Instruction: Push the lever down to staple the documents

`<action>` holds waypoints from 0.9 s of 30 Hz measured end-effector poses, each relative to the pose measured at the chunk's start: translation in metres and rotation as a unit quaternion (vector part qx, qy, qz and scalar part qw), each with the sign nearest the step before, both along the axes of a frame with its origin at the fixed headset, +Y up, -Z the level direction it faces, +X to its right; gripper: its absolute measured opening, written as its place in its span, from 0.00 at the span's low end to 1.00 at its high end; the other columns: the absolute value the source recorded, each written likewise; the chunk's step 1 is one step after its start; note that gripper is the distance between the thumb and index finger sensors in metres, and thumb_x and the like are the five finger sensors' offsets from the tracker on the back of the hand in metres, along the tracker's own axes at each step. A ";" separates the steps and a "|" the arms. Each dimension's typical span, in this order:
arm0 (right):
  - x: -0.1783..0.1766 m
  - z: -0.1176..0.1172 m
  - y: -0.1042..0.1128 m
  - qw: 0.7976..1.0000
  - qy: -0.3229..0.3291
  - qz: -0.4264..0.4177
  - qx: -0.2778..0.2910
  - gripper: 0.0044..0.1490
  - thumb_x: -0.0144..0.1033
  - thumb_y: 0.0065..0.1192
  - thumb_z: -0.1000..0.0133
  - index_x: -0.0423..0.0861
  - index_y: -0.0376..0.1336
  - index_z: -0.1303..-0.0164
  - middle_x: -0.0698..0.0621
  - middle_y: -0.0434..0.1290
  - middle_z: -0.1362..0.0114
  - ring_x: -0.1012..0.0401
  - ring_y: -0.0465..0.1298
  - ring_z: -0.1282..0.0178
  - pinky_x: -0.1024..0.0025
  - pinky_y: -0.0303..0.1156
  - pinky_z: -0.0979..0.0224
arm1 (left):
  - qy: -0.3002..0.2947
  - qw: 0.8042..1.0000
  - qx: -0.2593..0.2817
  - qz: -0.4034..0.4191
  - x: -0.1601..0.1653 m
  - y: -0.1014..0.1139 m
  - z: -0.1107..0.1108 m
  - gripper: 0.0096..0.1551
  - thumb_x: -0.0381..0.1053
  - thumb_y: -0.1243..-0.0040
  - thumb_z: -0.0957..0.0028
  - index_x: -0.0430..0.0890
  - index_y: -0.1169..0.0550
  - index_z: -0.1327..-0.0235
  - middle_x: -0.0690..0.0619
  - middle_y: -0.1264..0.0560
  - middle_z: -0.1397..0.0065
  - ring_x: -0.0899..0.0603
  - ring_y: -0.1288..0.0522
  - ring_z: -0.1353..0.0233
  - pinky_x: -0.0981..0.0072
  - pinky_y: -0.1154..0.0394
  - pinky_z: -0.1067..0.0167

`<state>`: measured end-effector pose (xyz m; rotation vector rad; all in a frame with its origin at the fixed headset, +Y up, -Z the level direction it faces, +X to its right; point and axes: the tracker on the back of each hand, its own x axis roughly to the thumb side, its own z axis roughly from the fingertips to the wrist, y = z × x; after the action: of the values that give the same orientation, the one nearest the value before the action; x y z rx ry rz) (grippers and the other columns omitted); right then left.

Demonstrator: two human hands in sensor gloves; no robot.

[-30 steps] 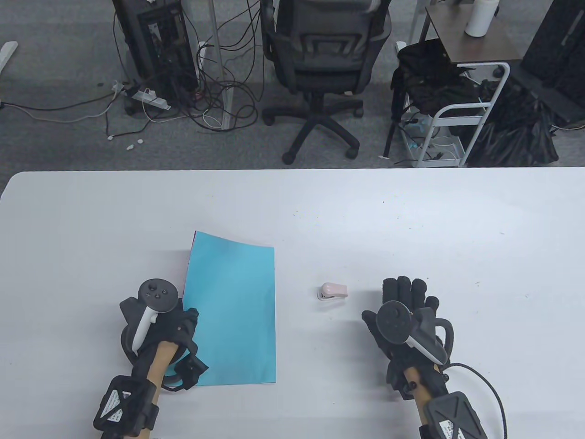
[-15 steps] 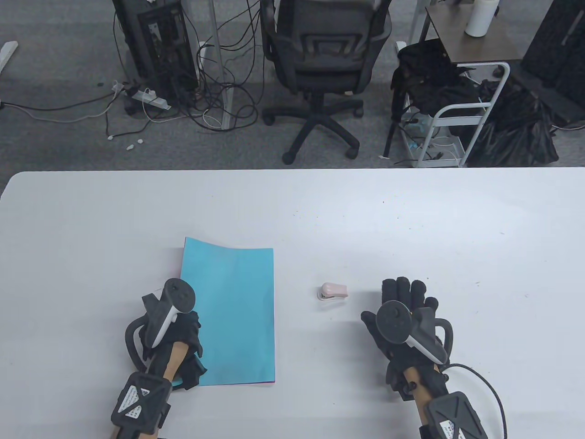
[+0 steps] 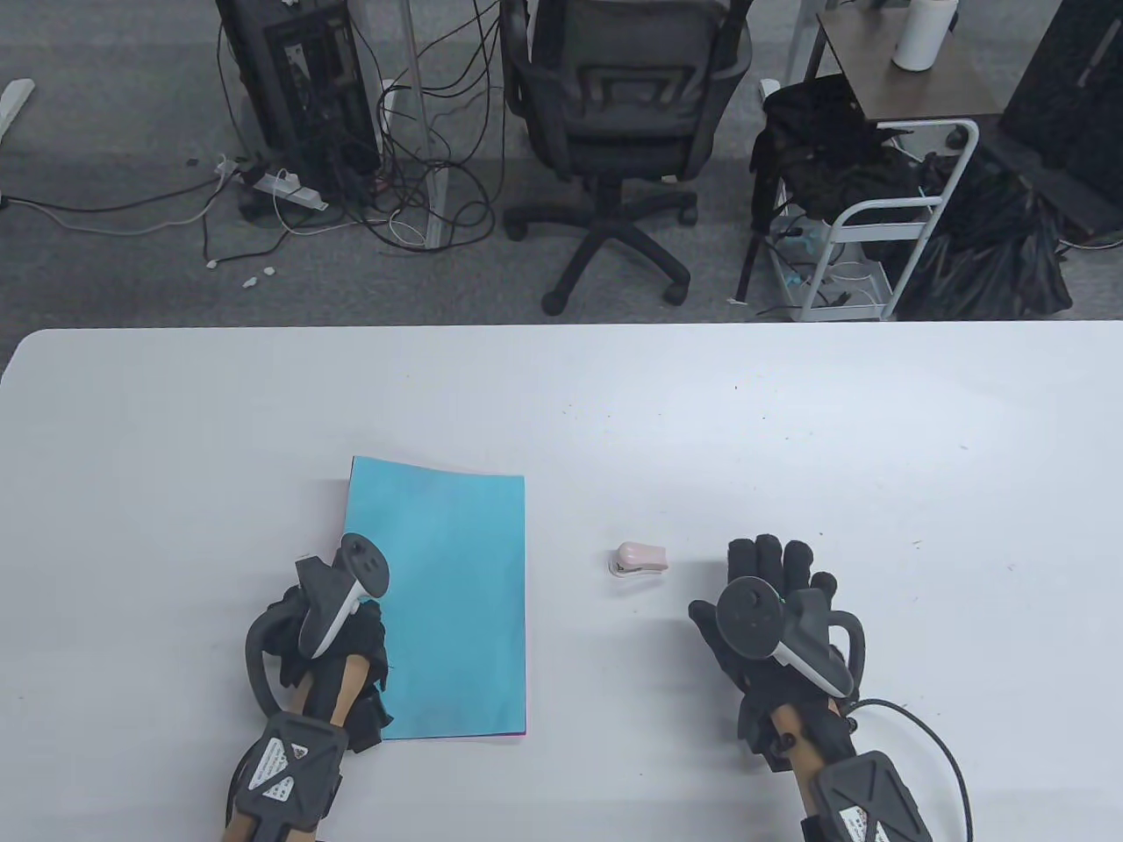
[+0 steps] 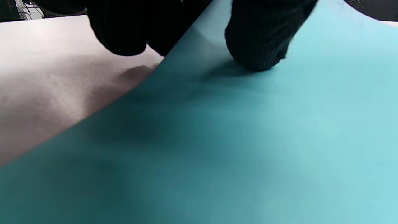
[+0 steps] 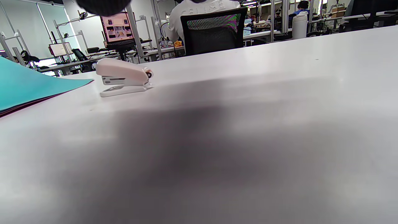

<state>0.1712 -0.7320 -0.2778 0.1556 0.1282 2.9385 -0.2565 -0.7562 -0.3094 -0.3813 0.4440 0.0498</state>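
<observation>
The left hand (image 3: 329, 645) is pinching the near left edge of the blue paper (image 3: 447, 605), one fingertip (image 4: 258, 46) pressing on top of the sheet while other fingers are sitting at its edge on the worktop (image 3: 561, 403). The right hand (image 3: 772, 614) is lying flat, fingers spread and released, holding nothing. The small pink stapler (image 3: 639, 560) is sitting between paper and right hand, untouched.
</observation>
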 end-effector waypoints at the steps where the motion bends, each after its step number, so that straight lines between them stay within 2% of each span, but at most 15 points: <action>1: 0.000 0.000 0.000 1.000 0.000 0.000 0.000 0.56 0.56 0.42 0.39 0.28 0.36 0.16 0.23 0.37 0.17 0.23 0.39 0.21 0.21 0.42 0.28 | 0.002 1.000 0.000 0.009 0.000 -0.001 0.000 0.40 0.53 0.37 0.40 0.33 0.32 0.21 0.31 0.33 0.27 0.24 0.32 0.32 0.14 0.42 0.38; 7: -0.001 0.000 0.000 1.000 -0.001 0.000 -0.001 0.56 0.56 0.42 0.39 0.28 0.36 0.16 0.23 0.38 0.17 0.23 0.40 0.20 0.21 0.42 0.28 | 0.004 0.999 -0.012 0.035 -0.004 -0.005 0.001 0.52 0.53 0.40 0.39 0.25 0.47 0.17 0.23 0.46 0.21 0.21 0.40 0.28 0.13 0.47 0.37; 20: -0.001 0.001 0.000 1.000 0.000 -0.001 -0.002 0.56 0.56 0.42 0.39 0.28 0.36 0.16 0.23 0.37 0.17 0.23 0.40 0.21 0.21 0.42 0.28 | 0.008 0.998 -0.010 0.068 -0.008 -0.004 0.001 0.53 0.54 0.40 0.39 0.24 0.48 0.17 0.22 0.47 0.21 0.20 0.41 0.27 0.13 0.47 0.37; 23: -0.001 0.001 0.000 1.000 0.000 -0.001 -0.002 0.56 0.55 0.42 0.39 0.28 0.36 0.16 0.23 0.37 0.17 0.23 0.40 0.21 0.21 0.42 0.28 | 0.012 0.996 -0.008 0.093 -0.012 0.000 0.001 0.53 0.54 0.41 0.38 0.24 0.48 0.17 0.22 0.47 0.21 0.20 0.41 0.27 0.13 0.47 0.37; 27: 0.001 0.001 0.001 1.000 -0.001 -0.004 -0.004 0.56 0.55 0.42 0.39 0.28 0.36 0.16 0.22 0.37 0.17 0.23 0.39 0.21 0.21 0.42 0.28 | -0.001 0.992 0.031 0.122 -0.018 0.016 0.005 0.53 0.55 0.43 0.38 0.24 0.50 0.17 0.20 0.50 0.19 0.16 0.44 0.26 0.13 0.47 0.36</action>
<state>0.1723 -0.7313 -0.2768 0.1505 0.1394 2.9301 -0.2743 -0.7405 -0.3041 -0.3723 0.3904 0.3009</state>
